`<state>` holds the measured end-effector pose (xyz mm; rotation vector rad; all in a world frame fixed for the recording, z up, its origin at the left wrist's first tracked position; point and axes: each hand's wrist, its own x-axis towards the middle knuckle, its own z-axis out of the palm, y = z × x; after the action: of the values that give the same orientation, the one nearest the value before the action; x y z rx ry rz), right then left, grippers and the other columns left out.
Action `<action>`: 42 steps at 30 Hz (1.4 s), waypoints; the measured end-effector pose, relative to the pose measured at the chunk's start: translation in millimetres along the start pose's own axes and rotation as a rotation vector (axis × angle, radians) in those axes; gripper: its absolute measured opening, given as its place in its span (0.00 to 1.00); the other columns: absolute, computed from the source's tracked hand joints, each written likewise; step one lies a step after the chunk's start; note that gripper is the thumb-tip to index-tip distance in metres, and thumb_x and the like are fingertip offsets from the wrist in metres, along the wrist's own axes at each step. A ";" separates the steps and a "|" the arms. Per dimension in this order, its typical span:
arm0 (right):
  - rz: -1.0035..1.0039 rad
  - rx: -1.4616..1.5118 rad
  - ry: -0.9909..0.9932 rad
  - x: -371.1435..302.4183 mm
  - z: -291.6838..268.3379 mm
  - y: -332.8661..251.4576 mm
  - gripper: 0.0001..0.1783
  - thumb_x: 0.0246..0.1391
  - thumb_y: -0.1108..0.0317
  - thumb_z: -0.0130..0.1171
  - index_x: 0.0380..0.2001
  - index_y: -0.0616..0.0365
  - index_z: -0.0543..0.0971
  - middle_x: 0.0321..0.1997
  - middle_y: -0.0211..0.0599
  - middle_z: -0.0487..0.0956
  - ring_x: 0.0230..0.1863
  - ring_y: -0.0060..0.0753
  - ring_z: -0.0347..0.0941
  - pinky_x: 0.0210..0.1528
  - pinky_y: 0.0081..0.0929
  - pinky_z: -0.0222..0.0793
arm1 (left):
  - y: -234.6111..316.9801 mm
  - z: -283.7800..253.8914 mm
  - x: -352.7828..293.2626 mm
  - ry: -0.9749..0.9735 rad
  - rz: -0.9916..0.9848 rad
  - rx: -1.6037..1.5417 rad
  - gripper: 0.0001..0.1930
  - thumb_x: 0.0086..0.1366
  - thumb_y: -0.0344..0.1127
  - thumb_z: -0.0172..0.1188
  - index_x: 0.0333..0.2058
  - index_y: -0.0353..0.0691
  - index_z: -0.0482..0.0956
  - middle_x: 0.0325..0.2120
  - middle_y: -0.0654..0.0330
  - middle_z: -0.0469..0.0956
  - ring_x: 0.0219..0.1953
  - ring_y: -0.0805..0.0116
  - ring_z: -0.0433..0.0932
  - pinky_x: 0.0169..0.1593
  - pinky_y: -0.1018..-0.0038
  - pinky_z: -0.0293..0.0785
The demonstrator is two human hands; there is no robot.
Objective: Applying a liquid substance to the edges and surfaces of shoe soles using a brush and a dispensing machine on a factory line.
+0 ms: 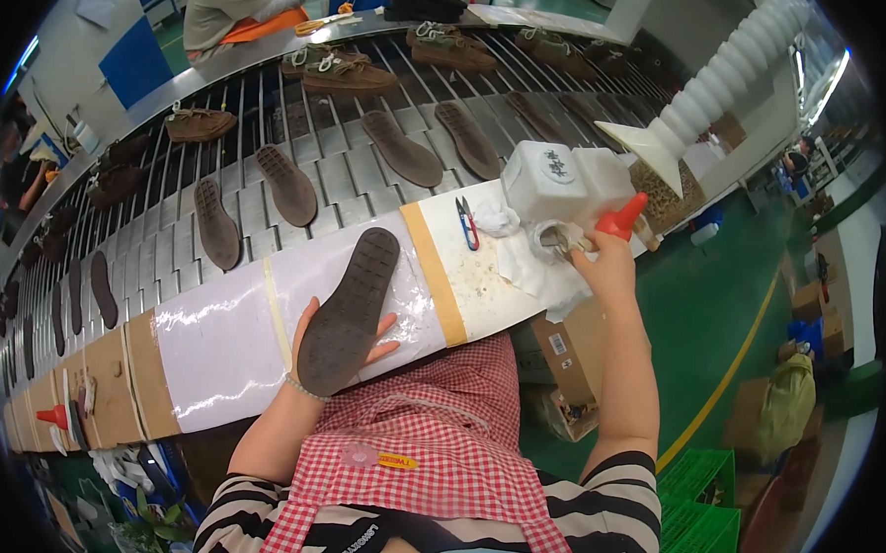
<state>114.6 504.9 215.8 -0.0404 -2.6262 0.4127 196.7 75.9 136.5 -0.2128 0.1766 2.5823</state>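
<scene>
Dark sole (348, 312) hides left palm (336, 346) — brush unclear

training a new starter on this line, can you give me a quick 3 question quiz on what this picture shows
1. True or false: the left hand holds a shoe sole tread side up.
2. What colour is the handle beside the right hand?
A. red
B. blue
C. green
3. Fill in: the small snips lie on the ____, apart from both hands.

Key: 1 true; 2 A; 3 workbench
</scene>
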 end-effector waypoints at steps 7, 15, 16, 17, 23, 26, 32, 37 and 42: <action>0.247 0.906 -0.032 -7.7 -27.0 12.3 0.20 0.55 0.78 0.67 0.52 0.62 0.80 0.44 0.30 0.80 0.45 0.20 0.74 0.48 0.19 0.69 | -7.4 19.9 18.7 -0.070 0.023 -0.075 0.37 0.72 0.61 0.41 0.70 0.40 0.60 0.69 0.53 0.62 0.73 0.40 0.53 0.71 0.33 0.43; -0.301 0.796 -0.107 -63.0 -43.5 -166.1 0.26 0.42 0.78 0.72 0.49 0.60 0.80 0.50 0.43 0.80 0.55 0.38 0.75 0.59 0.33 0.68 | -26.7 40.5 29.2 -0.059 0.021 -0.113 0.31 0.77 0.54 0.39 0.69 0.38 0.61 0.67 0.48 0.64 0.70 0.42 0.59 0.70 0.38 0.56; -0.411 0.759 -0.115 -66.8 -38.6 -177.8 0.27 0.39 0.78 0.73 0.48 0.58 0.81 0.47 0.40 0.81 0.55 0.43 0.75 0.60 0.40 0.68 | -27.7 40.8 27.2 -0.112 0.085 0.190 0.31 0.78 0.54 0.38 0.68 0.38 0.61 0.67 0.46 0.64 0.69 0.43 0.61 0.69 0.42 0.60; -0.404 0.763 -0.116 -70.7 -34.3 -186.5 0.27 0.39 0.78 0.73 0.48 0.58 0.81 0.47 0.40 0.81 0.55 0.43 0.75 0.60 0.40 0.68 | -29.2 40.7 25.1 -0.167 0.148 0.495 0.31 0.78 0.54 0.37 0.68 0.38 0.61 0.66 0.44 0.65 0.68 0.44 0.64 0.69 0.45 0.63; -0.692 0.609 -0.115 -82.3 -18.2 -211.1 0.27 0.37 0.76 0.74 0.47 0.57 0.82 0.42 0.33 0.82 0.56 0.49 0.76 0.64 0.52 0.65 | -36.7 41.1 18.4 -0.389 -0.054 -0.130 0.30 0.79 0.52 0.35 0.66 0.34 0.64 0.61 0.45 0.71 0.60 0.52 0.74 0.62 0.59 0.74; -0.715 0.592 -0.111 -85.6 -13.7 -214.5 0.28 0.34 0.76 0.74 0.45 0.56 0.82 0.41 0.33 0.82 0.56 0.48 0.76 0.64 0.52 0.65 | -36.2 37.2 18.0 -0.396 -0.049 -0.124 0.30 0.79 0.52 0.35 0.64 0.34 0.66 0.59 0.46 0.73 0.59 0.53 0.75 0.62 0.60 0.74; -0.788 0.682 -0.188 -89.8 -12.4 -214.0 0.26 0.33 0.75 0.71 0.43 0.53 0.84 0.40 0.29 0.82 0.53 0.42 0.76 0.64 0.52 0.66 | -37.6 61.5 13.3 -0.021 -0.024 0.069 0.29 0.79 0.52 0.35 0.63 0.34 0.67 0.56 0.48 0.75 0.55 0.57 0.78 0.60 0.62 0.75; -0.785 0.660 -0.188 -90.5 -10.5 -214.1 0.25 0.34 0.74 0.71 0.43 0.54 0.84 0.41 0.29 0.83 0.54 0.41 0.76 0.64 0.51 0.65 | -35.4 36.0 21.1 -0.270 -0.046 -0.040 0.28 0.79 0.51 0.35 0.63 0.33 0.67 0.57 0.46 0.75 0.56 0.55 0.77 0.60 0.61 0.75; -0.854 0.690 -0.334 -90.7 -20.5 -213.5 0.26 0.34 0.72 0.72 0.43 0.53 0.84 0.42 0.29 0.82 0.55 0.40 0.76 0.65 0.52 0.64 | -35.9 47.0 21.5 -0.014 0.048 0.164 0.27 0.79 0.49 0.35 0.60 0.32 0.70 0.52 0.46 0.78 0.51 0.56 0.80 0.59 0.61 0.77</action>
<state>213.7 297.9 255.1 1.3981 -2.3446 1.0122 192.0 125.0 175.5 -0.1320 0.3914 2.6000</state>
